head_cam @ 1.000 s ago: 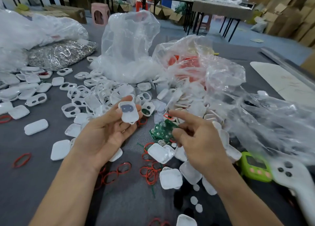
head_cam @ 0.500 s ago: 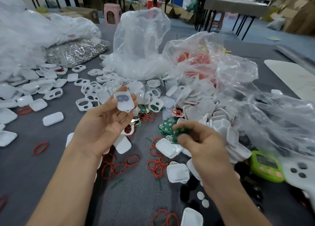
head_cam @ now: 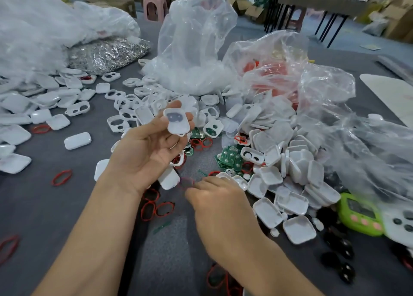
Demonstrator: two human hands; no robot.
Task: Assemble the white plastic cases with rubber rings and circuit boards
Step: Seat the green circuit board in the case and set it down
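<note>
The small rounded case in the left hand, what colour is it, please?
White plastic case, with a grey patch; head view.

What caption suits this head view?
Left hand holds a white case up; right hand hovers by red rubber rings.

Single head-worn view, wide-angle, looks forward and down from close above the worktop (head_cam: 40,206); both forearms enter from the bottom edge, room beyond at top.

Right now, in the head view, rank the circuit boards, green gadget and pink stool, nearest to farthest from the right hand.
1. circuit boards, just beyond the right hand.
2. green gadget, off to its right.
3. pink stool, far back, upper left.
</note>
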